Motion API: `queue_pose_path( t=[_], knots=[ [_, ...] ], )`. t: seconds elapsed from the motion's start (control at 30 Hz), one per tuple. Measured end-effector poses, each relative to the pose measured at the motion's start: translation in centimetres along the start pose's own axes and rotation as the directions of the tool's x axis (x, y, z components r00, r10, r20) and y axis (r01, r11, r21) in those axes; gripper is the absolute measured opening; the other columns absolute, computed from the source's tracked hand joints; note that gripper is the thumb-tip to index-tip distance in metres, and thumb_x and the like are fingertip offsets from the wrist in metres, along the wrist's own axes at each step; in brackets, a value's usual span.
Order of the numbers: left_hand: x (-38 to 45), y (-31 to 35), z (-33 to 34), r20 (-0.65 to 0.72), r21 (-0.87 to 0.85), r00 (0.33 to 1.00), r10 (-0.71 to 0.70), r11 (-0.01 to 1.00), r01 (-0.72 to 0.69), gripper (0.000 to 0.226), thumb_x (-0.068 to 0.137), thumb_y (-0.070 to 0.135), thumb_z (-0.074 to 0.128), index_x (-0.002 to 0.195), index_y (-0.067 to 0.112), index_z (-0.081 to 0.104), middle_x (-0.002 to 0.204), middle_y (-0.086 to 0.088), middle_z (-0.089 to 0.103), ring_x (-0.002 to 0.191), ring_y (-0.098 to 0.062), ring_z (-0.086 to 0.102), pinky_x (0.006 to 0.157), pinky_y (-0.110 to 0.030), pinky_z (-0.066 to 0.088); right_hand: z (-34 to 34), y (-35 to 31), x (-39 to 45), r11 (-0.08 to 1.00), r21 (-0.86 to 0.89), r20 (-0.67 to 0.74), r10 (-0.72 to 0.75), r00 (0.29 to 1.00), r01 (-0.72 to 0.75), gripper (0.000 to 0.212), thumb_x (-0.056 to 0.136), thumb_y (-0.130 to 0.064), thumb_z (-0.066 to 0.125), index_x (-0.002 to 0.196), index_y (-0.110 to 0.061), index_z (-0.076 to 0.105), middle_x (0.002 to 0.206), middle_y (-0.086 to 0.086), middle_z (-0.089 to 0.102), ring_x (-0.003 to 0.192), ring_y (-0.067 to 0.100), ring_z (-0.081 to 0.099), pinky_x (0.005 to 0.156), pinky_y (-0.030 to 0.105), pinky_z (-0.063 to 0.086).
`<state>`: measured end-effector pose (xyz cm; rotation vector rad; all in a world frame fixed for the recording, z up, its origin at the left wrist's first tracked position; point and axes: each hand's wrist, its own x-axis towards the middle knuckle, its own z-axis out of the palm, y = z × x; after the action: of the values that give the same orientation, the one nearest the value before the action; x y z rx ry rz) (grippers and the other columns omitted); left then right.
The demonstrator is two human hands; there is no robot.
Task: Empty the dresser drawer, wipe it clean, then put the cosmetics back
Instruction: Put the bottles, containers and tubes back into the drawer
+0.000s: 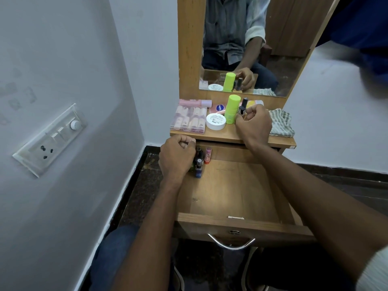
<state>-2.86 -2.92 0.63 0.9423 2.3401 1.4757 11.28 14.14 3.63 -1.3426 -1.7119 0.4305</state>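
The wooden drawer [231, 185] is pulled out, its floor mostly bare. In its back left corner stand several small dark nail polish bottles [199, 164] and a pink lip balm [208, 155]. My left hand [177, 156] is there with fingers curled around the bottles, hiding some of them. On the dresser top [226, 136] my right hand [253, 121] pinches a black-capped nail polish bottle [243, 106] next to a lime green bottle [232, 109]. Also on top are a white jar [215, 121], a blue tin [219, 107], a pink tube [195, 102] and a clear box of cosmetics [189, 120].
A striped cloth [281, 122] lies at the right end of the dresser top. The mirror [283, 70] rises behind the cosmetics. A white wall with a socket panel [50, 139] stands close on the left. The drawer's metal handle [231, 243] is above my knees.
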Motion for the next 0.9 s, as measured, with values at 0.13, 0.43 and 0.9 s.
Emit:
queue_pose_path(
  t=[0.13,0.43,0.9],
  knots=[
    [0.0,0.0,-0.1,0.000,-0.008,1.000,-0.005,1.000,0.005,0.012,0.096,0.038,0.071,0.090,0.030,0.077,0.075,0.016,0.071,0.075,-0.003,0.068,0.070,-0.027,0.055,0.0,0.0,0.2,0.999,-0.035,0.015,-0.017,1.000,0.018,0.021,0.088,-0.025,0.078,0.098,-0.012,0.064,0.098,0.006,0.066,0.089,0.020,0.060,0.070,0.028,0.044],
    [0.1,0.1,-0.5,-0.010,-0.052,0.997,-0.078,0.996,0.077,0.012,0.096,0.039,0.071,0.091,0.029,0.077,0.076,0.012,0.075,0.076,-0.005,0.072,0.074,-0.031,0.058,-3.0,-0.7,-5.1,0.971,0.186,-0.005,-0.154,0.988,0.153,0.021,0.084,-0.017,0.078,0.097,-0.011,0.063,0.087,0.003,0.066,0.075,0.013,0.061,0.065,0.021,0.052],
    [-0.2,0.3,-0.5,-0.001,-0.060,0.996,-0.090,0.994,0.090,0.013,0.095,0.039,0.072,0.085,0.032,0.075,0.073,0.014,0.073,0.073,-0.003,0.070,0.072,-0.029,0.058,1.0,1.2,-11.7,1.000,0.010,0.517,0.001,0.856,-0.006,0.014,0.080,-0.018,0.085,0.084,-0.020,0.071,0.075,-0.002,0.074,0.074,0.018,0.071,0.075,0.049,0.062]
  ],
)
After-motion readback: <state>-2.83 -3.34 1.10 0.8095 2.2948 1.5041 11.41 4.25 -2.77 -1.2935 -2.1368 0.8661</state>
